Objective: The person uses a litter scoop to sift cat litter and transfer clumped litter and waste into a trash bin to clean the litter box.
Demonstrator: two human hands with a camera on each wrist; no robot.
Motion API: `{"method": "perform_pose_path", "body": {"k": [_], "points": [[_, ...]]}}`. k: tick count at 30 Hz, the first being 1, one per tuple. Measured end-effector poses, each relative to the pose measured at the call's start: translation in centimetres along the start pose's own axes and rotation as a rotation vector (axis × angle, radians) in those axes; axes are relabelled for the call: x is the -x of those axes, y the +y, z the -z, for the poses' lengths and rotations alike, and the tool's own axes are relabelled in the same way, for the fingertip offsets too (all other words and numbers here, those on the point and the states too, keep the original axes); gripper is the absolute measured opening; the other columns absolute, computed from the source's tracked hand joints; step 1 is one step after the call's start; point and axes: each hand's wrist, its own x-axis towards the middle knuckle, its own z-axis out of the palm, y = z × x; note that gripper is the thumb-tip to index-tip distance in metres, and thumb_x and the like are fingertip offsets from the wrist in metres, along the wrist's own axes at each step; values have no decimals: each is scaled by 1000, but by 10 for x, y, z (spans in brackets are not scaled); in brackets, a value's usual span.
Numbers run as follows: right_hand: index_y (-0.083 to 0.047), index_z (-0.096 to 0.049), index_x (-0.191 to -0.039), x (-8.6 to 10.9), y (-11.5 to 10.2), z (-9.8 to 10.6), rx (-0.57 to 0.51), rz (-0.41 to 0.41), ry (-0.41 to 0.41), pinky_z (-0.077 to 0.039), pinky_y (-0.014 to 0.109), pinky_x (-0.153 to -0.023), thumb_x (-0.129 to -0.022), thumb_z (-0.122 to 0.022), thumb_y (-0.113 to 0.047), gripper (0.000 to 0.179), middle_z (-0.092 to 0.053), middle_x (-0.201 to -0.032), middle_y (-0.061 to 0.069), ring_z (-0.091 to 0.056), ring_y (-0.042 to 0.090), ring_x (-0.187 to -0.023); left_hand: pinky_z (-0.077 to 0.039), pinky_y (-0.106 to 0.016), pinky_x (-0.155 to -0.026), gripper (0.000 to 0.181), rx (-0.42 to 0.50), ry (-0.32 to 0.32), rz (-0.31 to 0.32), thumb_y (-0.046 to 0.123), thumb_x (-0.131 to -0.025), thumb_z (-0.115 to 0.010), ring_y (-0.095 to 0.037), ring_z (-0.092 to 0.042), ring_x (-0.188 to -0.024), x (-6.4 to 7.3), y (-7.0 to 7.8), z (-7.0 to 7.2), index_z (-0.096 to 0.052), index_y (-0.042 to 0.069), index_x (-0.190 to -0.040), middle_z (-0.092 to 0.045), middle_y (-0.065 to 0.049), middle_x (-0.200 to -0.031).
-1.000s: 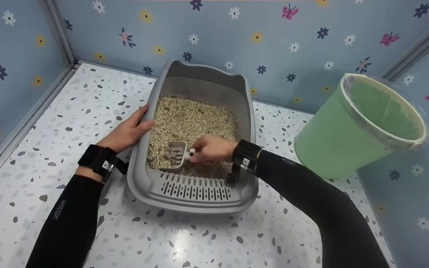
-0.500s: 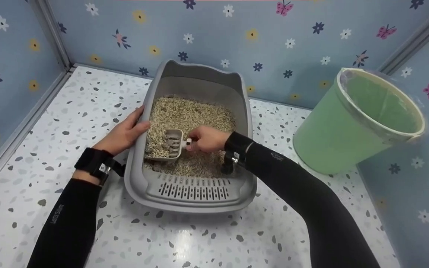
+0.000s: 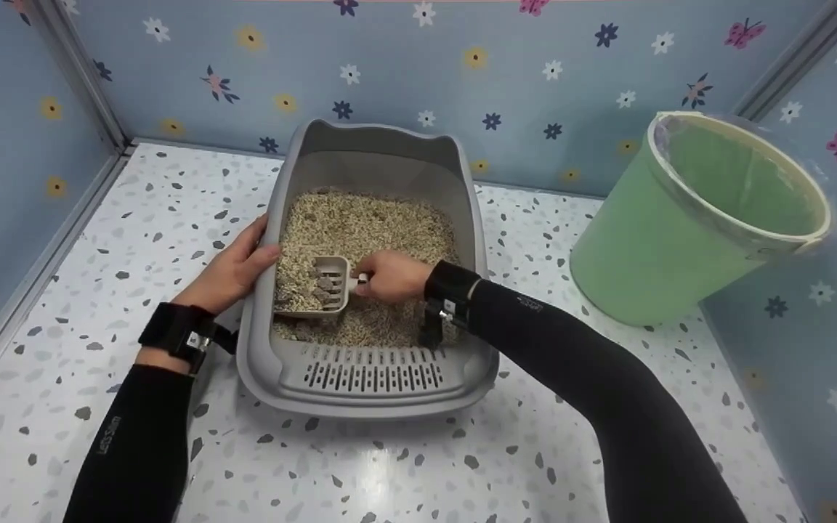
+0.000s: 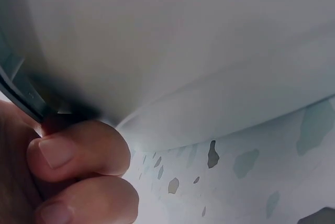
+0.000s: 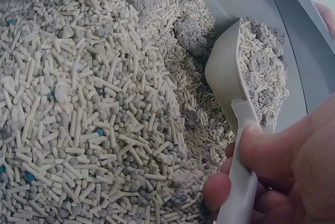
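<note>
While the left hand [image 3: 226, 272] grips the left rim of the grey litter box [image 3: 375, 404], its thumb over the edge and its fingers curled round the outside, the right hand [image 3: 394, 276] holds a pale scoop [image 5: 222, 72] by the handle, thumb on top and fingers wrapped beneath; the scoop is inside the box, toward the near left, its basket in the litter [image 3: 382, 218] beside the left wall.

White lettering on the black left sleeve [image 3: 139, 443] reads "Let's Slim"; a similar mark on the right sleeve [image 3: 571, 349] is too small to read surely; the little white label [image 3: 195, 340] on the left wristband [image 3: 168, 328] cannot be made out.

Only the head view takes in the slotted ledge [image 3: 375, 369] at the box's near end and the green bin [image 3: 629, 240] to the right, a clear liner over its cream rim; the right wrist view brings out the handle, mostly hidden from above, along with blue bits [image 5: 99, 131] among the pellets and grey clumps heaped in the scoop; the left wrist view shows the box's outer side, two curled fingers [image 4: 97, 150] and the speckled floor [image 4: 251, 192].
</note>
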Motion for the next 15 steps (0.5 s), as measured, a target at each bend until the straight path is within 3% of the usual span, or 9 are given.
{"method": "perform_pose_path", "body": {"k": [3, 7, 15], "points": [[0, -73, -141, 0, 0, 1, -57, -14, 23, -43, 27, -79, -113, -66, -16, 33, -66, -106, 7, -54, 16, -86, -59, -51, -106, 82, 14, 2, -4, 47, -116, -52, -48, -55, -140, 1, 0, 0, -9, 26, -181, -26, -25, -178], [1, -72, -141, -2, 1, 2, -106, -21, 45, -45, 27, -79, -113, -66, -14, 33, -69, -112, 11, -55, 16, -89, -64, -35, -92, 82, 29, 5, 9, 48, -115, -53, -48, -59, -134, 1, 0, 1, -9, 27, -181, -32, -29, -174], [-1, -75, -138, -4, 3, 5, -126, -40, 46, -44, 28, -78, -113, -67, -17, 31, -67, -109, 7, -55, 16, -88, -62, -38, -94, 81, 5, 5, 16, 49, -115, -52, -46, -59, -134, 1, -1, 1, -9, 29, -181, -31, -26, -176]]}}
